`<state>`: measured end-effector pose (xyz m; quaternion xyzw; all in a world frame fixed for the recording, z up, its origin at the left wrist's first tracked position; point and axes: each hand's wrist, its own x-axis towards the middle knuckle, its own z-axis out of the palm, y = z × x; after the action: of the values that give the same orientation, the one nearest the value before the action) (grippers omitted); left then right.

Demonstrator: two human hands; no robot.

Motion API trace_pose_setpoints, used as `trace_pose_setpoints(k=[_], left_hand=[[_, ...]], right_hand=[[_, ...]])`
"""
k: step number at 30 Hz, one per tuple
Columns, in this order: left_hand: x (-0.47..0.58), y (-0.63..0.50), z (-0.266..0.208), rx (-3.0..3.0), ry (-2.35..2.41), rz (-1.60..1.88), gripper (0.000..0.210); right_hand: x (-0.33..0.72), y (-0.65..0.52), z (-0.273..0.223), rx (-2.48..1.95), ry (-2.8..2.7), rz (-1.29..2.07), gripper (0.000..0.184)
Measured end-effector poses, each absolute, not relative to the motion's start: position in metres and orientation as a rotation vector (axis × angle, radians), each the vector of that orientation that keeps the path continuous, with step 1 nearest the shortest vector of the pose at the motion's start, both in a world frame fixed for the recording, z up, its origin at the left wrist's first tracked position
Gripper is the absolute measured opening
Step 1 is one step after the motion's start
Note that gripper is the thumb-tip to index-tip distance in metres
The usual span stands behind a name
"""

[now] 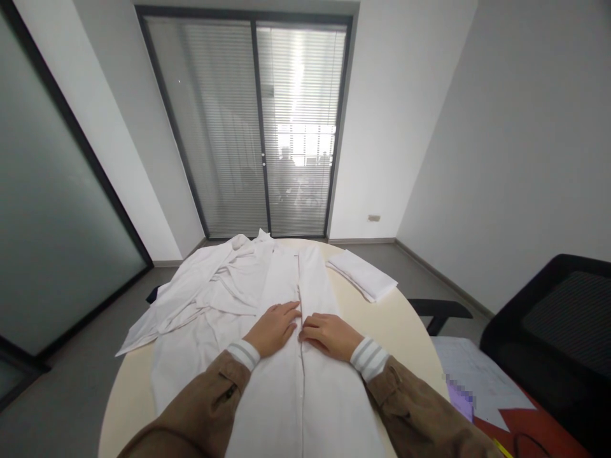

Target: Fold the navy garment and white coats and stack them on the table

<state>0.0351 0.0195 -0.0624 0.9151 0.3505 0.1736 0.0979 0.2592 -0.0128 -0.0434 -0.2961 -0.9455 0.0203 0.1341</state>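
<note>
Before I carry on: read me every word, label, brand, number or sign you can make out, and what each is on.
No legible text in view.
White paper, lower right: faint marks, too blurred to read.
Purple item by it: partly pixelated, nothing readable.
White garment: no lettering visible.
Folded white cloth: none visible.

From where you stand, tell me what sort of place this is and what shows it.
Most likely a small office or meeting room: glazed panels with slatted blinds face the viewer, a black mesh-backed chair stands at the right, and there is a pale, round-edged table.
</note>
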Motion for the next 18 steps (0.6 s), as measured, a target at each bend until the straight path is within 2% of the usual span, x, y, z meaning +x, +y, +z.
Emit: trace_pose_setpoints(k=[9, 13, 18], left_hand=[[0.052, 0.040, -0.059, 2.630, 1.317, 0.452, 0.045], [0.066, 0.053, -0.059, 2.582, 1.430, 0.437, 0.046], [0.073, 0.056, -0.070, 2.418, 1.625, 0.737, 0.052]], right_hand=[[0.257, -0.017, -0.040, -1.002, -2.586, 0.324, 0.017], [0.260, -0.016, -0.043, -1.068, -2.506, 0.333, 0.038], [0.263, -0.014, -0.046, -1.046, -2.552, 0.418, 0.072]])
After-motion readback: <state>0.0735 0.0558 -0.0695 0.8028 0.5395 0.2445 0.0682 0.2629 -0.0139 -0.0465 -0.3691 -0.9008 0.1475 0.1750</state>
